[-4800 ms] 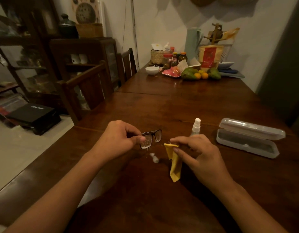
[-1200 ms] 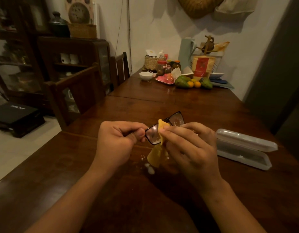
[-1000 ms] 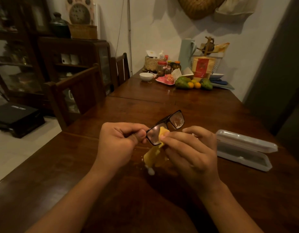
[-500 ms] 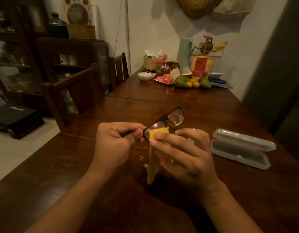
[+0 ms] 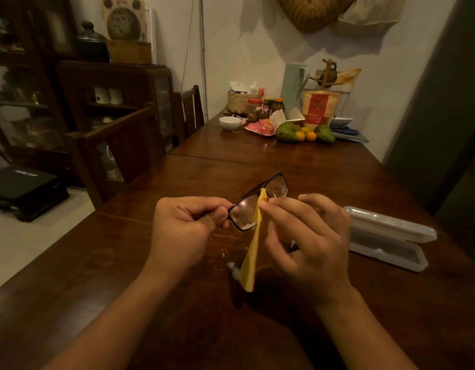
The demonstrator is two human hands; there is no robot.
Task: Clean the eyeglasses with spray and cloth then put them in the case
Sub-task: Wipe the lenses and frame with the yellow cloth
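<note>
Eyeglasses just right of left hand grip; cloth in right hand grip.

Far along the wooden table stand a white bowl, jars and fruit.

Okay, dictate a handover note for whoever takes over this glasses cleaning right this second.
Left hand pinches the eyeglasses at one end of the frame.
Right hand pinches the yellow cloth against the near lens.
Open case lies on the table, right of the hands.
Spray bottle not visible.
Done: lenses look sprayed, white droplets showing.
Left: wipe both lenses dry, put glasses in case.
</note>
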